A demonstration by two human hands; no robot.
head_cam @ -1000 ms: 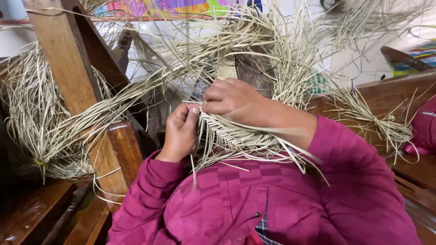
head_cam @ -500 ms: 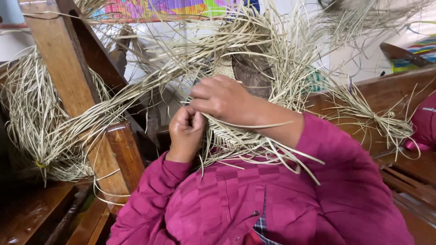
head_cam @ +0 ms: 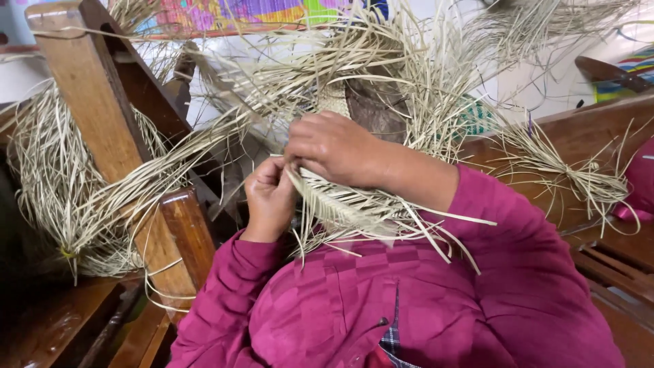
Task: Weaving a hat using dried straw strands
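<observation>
To my left I see a slanted wooden post (head_cam: 88, 116) with a tied bundle of loose straw (head_cam: 48, 197) hanging beside it. Far off, a bright multicoloured cloth (head_cam: 238, 13). On the right, a dark wooden bench (head_cam: 586, 136) carries another straw bundle (head_cam: 579, 177).

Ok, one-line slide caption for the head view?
Left hand and right hand pinch pale straw strands beside a wooden post.

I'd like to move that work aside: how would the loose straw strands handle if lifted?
The straw strands droop past the right hand, so probably floppy and light. They splay thinly, so they may tangle or snap.
</observation>
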